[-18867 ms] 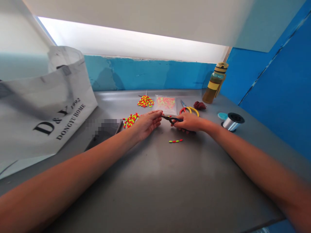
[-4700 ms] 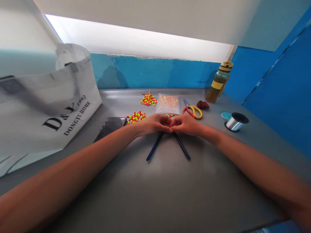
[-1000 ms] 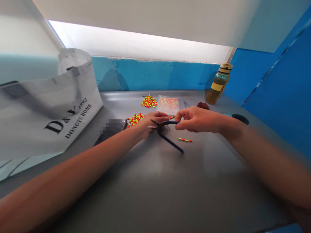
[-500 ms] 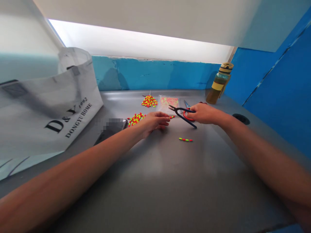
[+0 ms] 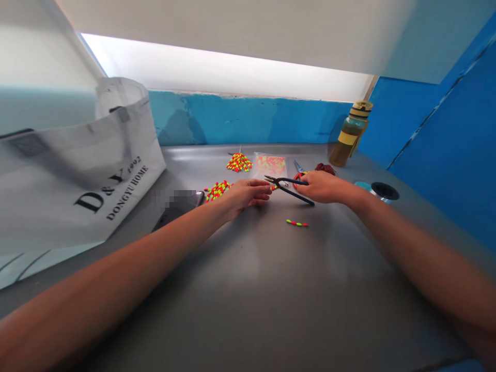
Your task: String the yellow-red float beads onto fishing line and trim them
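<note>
My right hand [image 5: 321,187] grips pliers [image 5: 284,185] with dark blue handles, its fingers on the upper handle. The pliers' jaws point left, close to the fingertips of my left hand [image 5: 250,196]. Those fingers are closed in a pinch, and whatever is between them is hidden. A few red and yellow-green beads [image 5: 274,188] show just beside the left fingertips. Nearer to me, a short row of red and yellow-green beads [image 5: 297,223] lies on the metal table [image 5: 248,289]. Red-handled scissors [image 5: 298,166] lie behind the pliers, partly covered by my right hand.
Behind are a bead pile [image 5: 239,163] and a clear bag of beads [image 5: 270,164]. Another bead pile [image 5: 218,190] and a dark phone-like object [image 5: 174,209] lie left. A large white bag [image 5: 127,165] stands far left. Right are a bottle [image 5: 346,139], a dark red bundle [image 5: 325,168] and a spool [image 5: 385,191].
My right hand has moved slightly left and down with the pliers, bringing their jaws closer to my left fingertips. The dark red bundle and spool show more. My left hand stays nearly still.
</note>
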### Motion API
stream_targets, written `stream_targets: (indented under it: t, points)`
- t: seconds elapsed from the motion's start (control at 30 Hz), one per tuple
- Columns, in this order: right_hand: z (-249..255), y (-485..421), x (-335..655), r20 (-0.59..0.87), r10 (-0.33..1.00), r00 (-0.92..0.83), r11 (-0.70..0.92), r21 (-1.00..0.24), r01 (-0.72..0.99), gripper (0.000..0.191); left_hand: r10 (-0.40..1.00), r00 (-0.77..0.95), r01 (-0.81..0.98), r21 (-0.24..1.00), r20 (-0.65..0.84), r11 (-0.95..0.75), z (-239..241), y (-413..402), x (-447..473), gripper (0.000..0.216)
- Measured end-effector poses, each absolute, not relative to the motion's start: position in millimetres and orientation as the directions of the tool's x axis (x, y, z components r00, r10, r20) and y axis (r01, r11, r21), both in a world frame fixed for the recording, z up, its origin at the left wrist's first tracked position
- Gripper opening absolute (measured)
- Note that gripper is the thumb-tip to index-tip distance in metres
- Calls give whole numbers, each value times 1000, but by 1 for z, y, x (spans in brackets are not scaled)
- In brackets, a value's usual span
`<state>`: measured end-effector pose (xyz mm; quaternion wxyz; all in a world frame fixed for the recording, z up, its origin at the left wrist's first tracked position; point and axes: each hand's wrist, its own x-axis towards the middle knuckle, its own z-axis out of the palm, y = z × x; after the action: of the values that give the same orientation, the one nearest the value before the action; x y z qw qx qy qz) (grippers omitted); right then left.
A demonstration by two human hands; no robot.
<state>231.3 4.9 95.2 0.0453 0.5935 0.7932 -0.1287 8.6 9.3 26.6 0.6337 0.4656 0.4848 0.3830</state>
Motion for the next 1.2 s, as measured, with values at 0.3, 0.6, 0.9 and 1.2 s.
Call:
stream_targets:
  t: [0.3,0.6,0.9,1.2]
  points:
    - [89,7,232,-227,899,-376,340,-181,923,34,940,251,-57,966,-230,252,21,13,6,20]
    - [76,16,237,-188,884,-427,366,-288,885,31,940,251,-84,962,-231,259,16,16,5,19]
    - [68,18,240,-179,855,-488,416,-327,849,28,944,226,-90,960,-239,265,15,16,5,13]
    - [64,17,238,-177,819,-546,442,-411,797,56,947,233,-82,966,-220,245,16,16,5,17]
